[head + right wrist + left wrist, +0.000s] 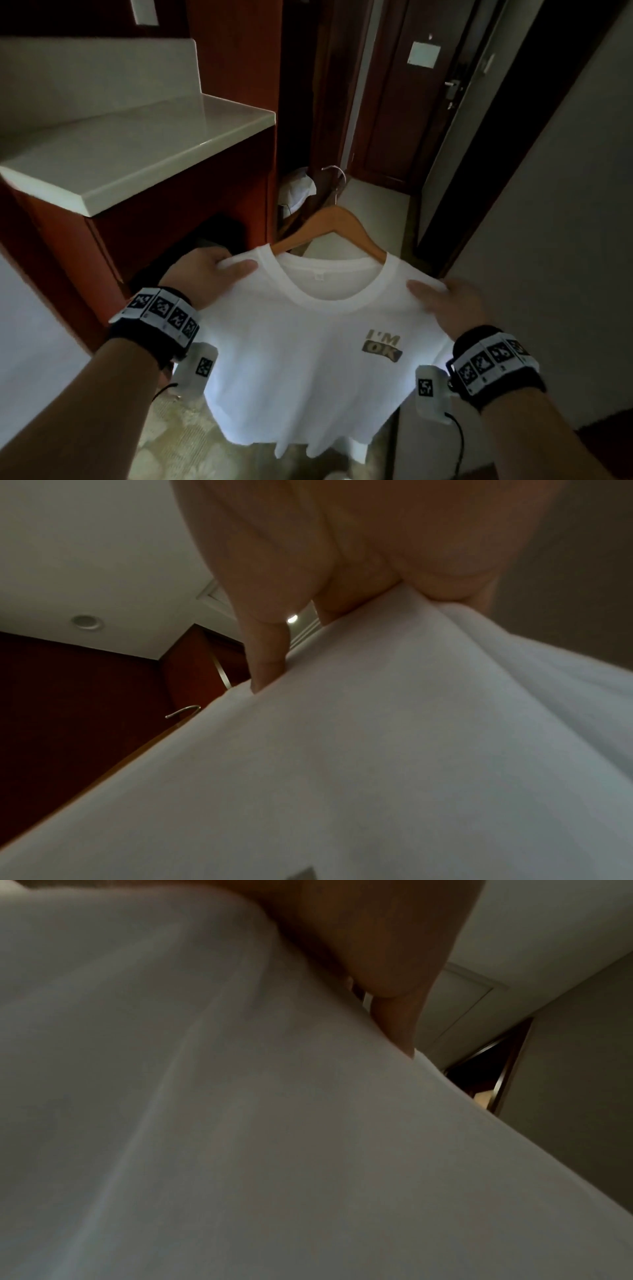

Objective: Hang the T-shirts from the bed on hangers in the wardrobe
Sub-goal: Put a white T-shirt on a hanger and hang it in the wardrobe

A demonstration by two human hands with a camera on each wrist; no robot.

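Observation:
A white T-shirt (301, 342) with an "I'M OK" print hangs in mid-air on a wooden hanger (329, 222) whose metal hook (337, 171) points away from me. My left hand (219, 270) pinches the shirt's left shoulder, thumb on top. My right hand (445, 301) grips the right shoulder the same way. In the left wrist view, white T-shirt cloth (240, 1123) fills the frame under my left hand's fingers (394, 1001). In the right wrist view, my right hand's fingers (267, 647) clamp the T-shirt cloth (377, 750), and the hanger hook (185, 711) shows beyond it.
A red-brown cabinet with a white countertop (144, 147) stands at my left. Ahead is a dark open wardrobe recess (298, 120) with white cloth (296, 190) low inside. A wooden door (411, 102) lies further back, and a grey wall (548, 222) runs along my right.

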